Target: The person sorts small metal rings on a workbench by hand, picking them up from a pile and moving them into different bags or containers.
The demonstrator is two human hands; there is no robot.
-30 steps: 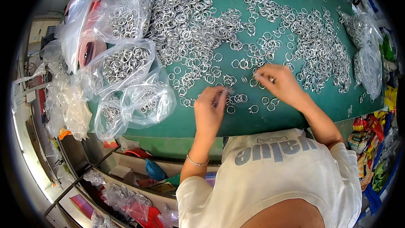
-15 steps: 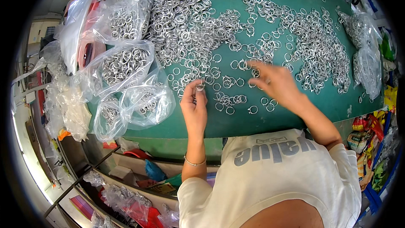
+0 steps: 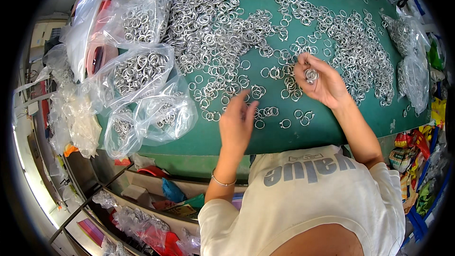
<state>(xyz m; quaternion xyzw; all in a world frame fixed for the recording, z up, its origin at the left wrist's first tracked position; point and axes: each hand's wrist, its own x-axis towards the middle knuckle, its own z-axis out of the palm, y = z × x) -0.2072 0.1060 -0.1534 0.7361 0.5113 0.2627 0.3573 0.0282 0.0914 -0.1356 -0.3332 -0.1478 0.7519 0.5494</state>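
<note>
Silver metal rings lie in a large heap (image 3: pixel 204 33) on the green table (image 3: pixel 189 140), left of centre, and in another heap (image 3: pixel 360 52) to the right. My right hand (image 3: pixel 327 83) is turned palm partly up, its fingers curled around a few silver rings (image 3: pixel 310 75). Below it are several loose rings (image 3: pixel 291 90). Nearer the front edge, my left hand (image 3: pixel 235 123) hovers over the table with thumb and forefinger apart, nothing visible between them. Its other fingers are partly hidden. Just beyond its fingertips are loose rings (image 3: pixel 258 91), and a small cluster (image 3: pixel 270 111) sits to its right.
Clear plastic bags of rings (image 3: pixel 144 73) stand along the table's left side, beside a pink container (image 3: pixel 102 54). More bagged rings (image 3: pixel 410 66) lie at the right edge. Below the front edge is an open shelf (image 3: pixel 142 192) holding bags. Colourful packages (image 3: pixel 417 147) are at the lower right.
My left hand has moved right and nearer, away from the ring at its fingertips. My right hand has turned palm up and now shows rings in its curled fingers.
</note>
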